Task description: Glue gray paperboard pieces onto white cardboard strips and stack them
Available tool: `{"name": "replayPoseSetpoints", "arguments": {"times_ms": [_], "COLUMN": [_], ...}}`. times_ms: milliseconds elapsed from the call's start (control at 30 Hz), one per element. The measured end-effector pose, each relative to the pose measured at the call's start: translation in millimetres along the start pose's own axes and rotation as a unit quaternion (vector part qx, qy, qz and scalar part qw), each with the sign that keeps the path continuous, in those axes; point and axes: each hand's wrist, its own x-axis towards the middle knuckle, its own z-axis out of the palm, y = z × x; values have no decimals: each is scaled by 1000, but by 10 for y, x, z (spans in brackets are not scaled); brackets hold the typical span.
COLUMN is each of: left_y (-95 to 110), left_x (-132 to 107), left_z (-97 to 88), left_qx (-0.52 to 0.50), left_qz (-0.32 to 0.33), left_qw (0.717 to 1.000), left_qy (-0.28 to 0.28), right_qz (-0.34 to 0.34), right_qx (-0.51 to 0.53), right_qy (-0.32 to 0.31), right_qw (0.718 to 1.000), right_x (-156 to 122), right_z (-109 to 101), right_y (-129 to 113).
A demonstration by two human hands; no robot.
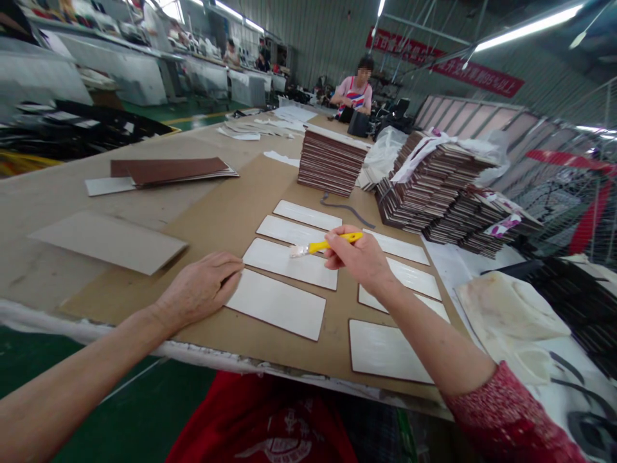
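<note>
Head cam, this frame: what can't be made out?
Head view throughout.
Bristles of the yellow brush, wet or dry: too small.
Grip of the right hand on the handle: hidden behind the hand itself.
The white panel past the right wrist: partly covered by it.
Contact of the left hand with the nearest panel: hidden under the palm.
Lettering on the red banner: blurred.

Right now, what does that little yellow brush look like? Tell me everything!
The brush is small, with a bright yellow handle that looks like plastic and a short tuft of pale bristles at the free end. The right hand pinches the handle's other end, holding it nearly level. The bristles sit over a white panel on the brown cardboard; whether they touch it is hard to tell.
</note>
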Motion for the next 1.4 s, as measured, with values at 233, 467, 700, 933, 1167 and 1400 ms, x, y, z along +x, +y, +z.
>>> {"name": "replayPoseSetpoints", "arguments": {"times_ms": [233, 467, 700, 933, 1167, 1400], "left_y": [5, -4, -32, -42, -39, -17], "left_x": [-4, 4, -10, -23, -17, -8], "left_z": [-7, 5, 29, 33, 28, 12], "left_qx": [-9, -13, -15, -12, -1, -1], "left_qz": [-1, -6, -3, -2, -1, 2], "left_qw": [1000, 1000, 1000, 1000, 1000, 1000], "left_qy": [-4, 0, -2, 0, -3, -3], "right_qz": [1, 12, 23, 74, 67, 16], "right_qx": [-24, -145, -107, -156, -176, -261], "right_qy": [-63, -64, -55, -22, 3, 22], "right_qw": [998, 987, 992, 985, 982, 965], "right_x": [280, 210, 200, -27, -207, -263], "right_z": [609, 264, 256, -167, -494, -465], "right_y": [67, -39, 46, 112, 138, 12]}}
